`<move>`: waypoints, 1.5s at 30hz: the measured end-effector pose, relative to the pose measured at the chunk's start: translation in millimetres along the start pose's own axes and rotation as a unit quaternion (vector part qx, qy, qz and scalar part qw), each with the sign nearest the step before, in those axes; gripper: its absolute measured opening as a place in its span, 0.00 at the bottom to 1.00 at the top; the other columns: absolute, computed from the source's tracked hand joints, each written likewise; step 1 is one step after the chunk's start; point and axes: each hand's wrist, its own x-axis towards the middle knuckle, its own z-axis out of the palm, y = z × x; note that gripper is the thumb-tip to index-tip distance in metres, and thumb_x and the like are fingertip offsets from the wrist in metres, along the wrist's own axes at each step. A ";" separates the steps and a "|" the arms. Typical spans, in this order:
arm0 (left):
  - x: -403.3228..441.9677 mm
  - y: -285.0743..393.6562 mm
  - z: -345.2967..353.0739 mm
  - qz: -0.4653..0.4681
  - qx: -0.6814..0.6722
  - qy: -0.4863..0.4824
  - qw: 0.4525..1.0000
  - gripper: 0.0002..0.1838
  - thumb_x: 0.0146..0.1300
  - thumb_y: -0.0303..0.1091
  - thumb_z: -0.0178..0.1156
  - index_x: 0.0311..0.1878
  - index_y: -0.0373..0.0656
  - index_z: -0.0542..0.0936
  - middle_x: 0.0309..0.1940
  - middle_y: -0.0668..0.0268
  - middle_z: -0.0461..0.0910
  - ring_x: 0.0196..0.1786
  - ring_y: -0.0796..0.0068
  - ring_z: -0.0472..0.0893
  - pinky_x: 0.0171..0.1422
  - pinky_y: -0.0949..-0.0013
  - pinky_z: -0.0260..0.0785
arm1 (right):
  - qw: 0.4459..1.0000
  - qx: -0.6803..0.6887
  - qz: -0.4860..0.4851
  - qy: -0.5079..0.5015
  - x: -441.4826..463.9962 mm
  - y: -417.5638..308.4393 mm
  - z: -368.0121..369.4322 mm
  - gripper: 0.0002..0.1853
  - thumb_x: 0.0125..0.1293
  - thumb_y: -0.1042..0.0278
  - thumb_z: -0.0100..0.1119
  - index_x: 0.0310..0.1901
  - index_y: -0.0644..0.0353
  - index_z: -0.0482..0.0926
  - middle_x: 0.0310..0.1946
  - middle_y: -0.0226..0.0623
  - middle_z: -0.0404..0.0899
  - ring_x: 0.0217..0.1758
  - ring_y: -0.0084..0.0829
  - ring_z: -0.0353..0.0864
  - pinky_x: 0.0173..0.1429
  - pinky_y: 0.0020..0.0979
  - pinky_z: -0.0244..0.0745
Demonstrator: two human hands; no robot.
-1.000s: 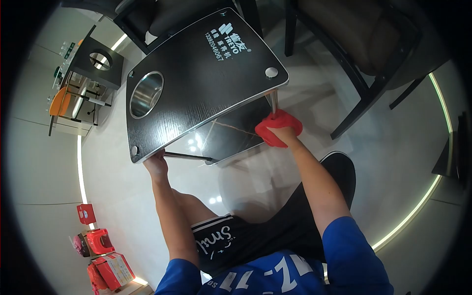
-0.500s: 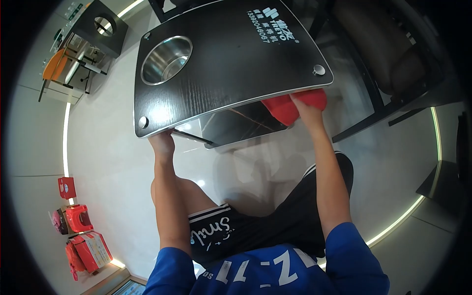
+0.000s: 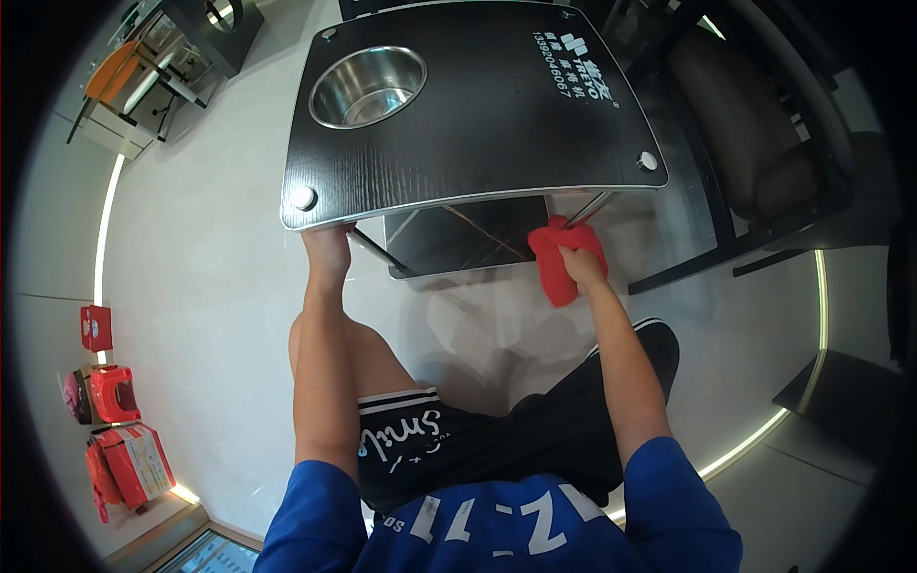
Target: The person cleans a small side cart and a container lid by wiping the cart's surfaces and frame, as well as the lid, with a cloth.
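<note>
A small black side table (image 3: 478, 124) with a metal rim stands in front of me, a steel cup (image 3: 368, 88) set into its top at the left. My left hand (image 3: 328, 250) is at the table's near left corner, its fingers hidden under the edge. Below the near right corner, my right hand (image 3: 581, 267) grips a red cloth (image 3: 557, 277) against the table's metal leg (image 3: 587, 208). The lower shelf (image 3: 458, 239), dark with pale veins, shows beneath the top.
Dark chairs (image 3: 755, 134) stand close on the right and behind the table. Red boxes (image 3: 134, 465) and a red stool (image 3: 115, 393) lie by the left wall. An orange chair (image 3: 113, 74) is at the upper left.
The table now appears farther right and more level in view. My right hand and the red cloth, close under the tabletop half a second ago, are now lower on the leg.
</note>
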 end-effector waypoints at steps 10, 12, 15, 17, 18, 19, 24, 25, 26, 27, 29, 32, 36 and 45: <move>-9.2 21.8 12.8 0.017 0.100 0.024 0.995 0.04 0.59 0.25 0.51 0.28 0.42 0.73 0.24 0.73 0.71 0.28 0.82 0.68 0.31 0.73 0.61 | 0.929 -0.255 0.043 -0.265 -58.2 -86.2 12.4 0.21 0.64 0.66 0.57 0.57 0.64 0.72 0.51 0.41 0.77 0.56 0.35 0.76 0.58 0.30 0.71; -11.9 23.8 10.6 -0.009 0.094 0.033 0.995 0.03 0.56 0.23 0.53 0.30 0.40 0.75 0.25 0.71 0.72 0.30 0.80 0.71 0.32 0.72 0.63 | 0.922 -0.143 -0.107 -0.344 -72.2 -112.1 25.3 0.23 0.62 0.67 0.58 0.59 0.63 0.71 0.52 0.41 0.77 0.56 0.32 0.76 0.59 0.31 0.69; -12.1 13.4 2.5 0.007 0.097 0.011 0.995 0.04 0.56 0.23 0.52 0.31 0.38 0.77 0.26 0.68 0.75 0.30 0.77 0.73 0.33 0.71 0.65 | 0.904 -0.098 -0.099 -0.405 -74.9 -127.8 53.4 0.24 0.62 0.69 0.59 0.59 0.63 0.70 0.53 0.38 0.76 0.57 0.31 0.75 0.61 0.30 0.68; -12.0 21.0 3.5 -0.003 0.079 0.008 0.997 0.06 0.56 0.24 0.53 0.36 0.36 0.77 0.29 0.66 0.77 0.33 0.76 0.76 0.35 0.71 0.69 | 0.905 -0.051 -0.126 -0.404 -81.1 -164.8 78.0 0.23 0.62 0.69 0.59 0.59 0.63 0.70 0.53 0.37 0.76 0.57 0.30 0.74 0.60 0.30 0.68; -14.6 24.1 -1.9 -0.019 0.093 -0.013 0.995 0.08 0.55 0.24 0.54 0.39 0.36 0.77 0.33 0.66 0.78 0.36 0.75 0.77 0.40 0.70 0.69 | 0.906 -0.002 -0.141 -0.399 -84.0 -179.9 91.0 0.22 0.62 0.69 0.60 0.58 0.62 0.71 0.52 0.35 0.76 0.56 0.29 0.74 0.60 0.31 0.68; -17.5 37.0 -5.3 -0.035 0.108 -0.034 0.993 0.11 0.54 0.24 0.56 0.43 0.37 0.76 0.36 0.65 0.79 0.40 0.74 0.78 0.46 0.69 0.70 | 0.903 -0.007 -0.147 -0.405 -79.4 -181.9 107.2 0.22 0.62 0.69 0.60 0.58 0.62 0.71 0.52 0.35 0.76 0.56 0.29 0.74 0.60 0.31 0.68; -13.3 60.4 -44.8 0.028 0.156 -0.112 0.981 0.19 0.53 0.25 0.59 0.51 0.38 0.75 0.46 0.65 0.79 0.54 0.72 0.74 0.62 0.66 0.63 | 0.879 0.017 -0.335 -0.340 -71.7 -206.3 188.7 0.21 0.62 0.66 0.63 0.55 0.60 0.72 0.48 0.33 0.75 0.51 0.28 0.74 0.56 0.31 0.69; -11.0 62.8 -53.1 0.043 0.158 -0.097 0.982 0.20 0.52 0.26 0.59 0.52 0.39 0.75 0.48 0.65 0.78 0.58 0.71 0.72 0.66 0.65 0.59 | 0.876 0.018 -0.338 -0.344 -73.1 -209.6 202.4 0.21 0.62 0.66 0.63 0.55 0.60 0.72 0.48 0.33 0.75 0.51 0.28 0.74 0.56 0.31 0.69; -9.1 60.1 -61.5 0.068 0.173 -0.094 0.978 0.19 0.54 0.25 0.57 0.52 0.40 0.76 0.49 0.65 0.78 0.59 0.70 0.72 0.64 0.66 0.61 | 0.881 0.024 -0.359 -0.307 -73.1 -209.5 215.4 0.22 0.61 0.64 0.65 0.55 0.60 0.72 0.48 0.34 0.75 0.51 0.30 0.74 0.56 0.31 0.69; -9.0 59.7 -67.5 0.070 0.173 -0.091 0.978 0.19 0.54 0.25 0.57 0.52 0.40 0.76 0.49 0.65 0.78 0.59 0.70 0.72 0.64 0.66 0.61 | 0.885 0.029 -0.379 -0.269 -73.6 -208.1 226.2 0.23 0.59 0.62 0.66 0.54 0.60 0.73 0.48 0.35 0.75 0.51 0.31 0.74 0.56 0.31 0.69; -8.4 66.0 -72.1 0.056 0.164 -0.051 0.984 0.17 0.56 0.24 0.54 0.50 0.39 0.77 0.48 0.65 0.78 0.58 0.70 0.73 0.63 0.67 0.63 | 0.909 0.016 -0.348 -0.228 -72.4 -194.2 244.9 0.24 0.57 0.61 0.68 0.54 0.59 0.73 0.49 0.36 0.75 0.52 0.33 0.74 0.57 0.32 0.69; -4.9 70.2 -77.5 0.064 0.130 -0.003 0.989 0.15 0.59 0.23 0.51 0.49 0.37 0.77 0.47 0.64 0.79 0.57 0.71 0.74 0.62 0.68 0.65 | 0.927 0.045 -0.325 -0.180 -79.2 -177.5 250.1 0.25 0.54 0.63 0.69 0.52 0.61 0.73 0.51 0.40 0.74 0.55 0.37 0.75 0.60 0.37 0.69; 3.5 59.8 -79.3 0.068 0.023 0.055 0.996 0.13 0.66 0.28 0.51 0.52 0.37 0.75 0.49 0.61 0.78 0.57 0.70 0.74 0.62 0.68 0.64 | 0.924 0.074 -0.323 -0.190 -102.0 -149.4 211.7 0.22 0.55 0.67 0.67 0.50 0.63 0.74 0.48 0.41 0.77 0.53 0.38 0.76 0.61 0.37 0.69; 24.2 29.3 7.8 0.058 -0.096 0.087 0.990 0.37 0.71 0.63 0.32 0.64 0.39 0.66 0.61 0.58 0.70 0.65 0.66 0.67 0.72 0.62 0.51 | 0.961 0.047 -0.255 -0.094 -169.2 -122.4 56.7 0.27 0.50 0.74 0.68 0.54 0.65 0.72 0.51 0.40 0.75 0.55 0.35 0.75 0.62 0.36 0.68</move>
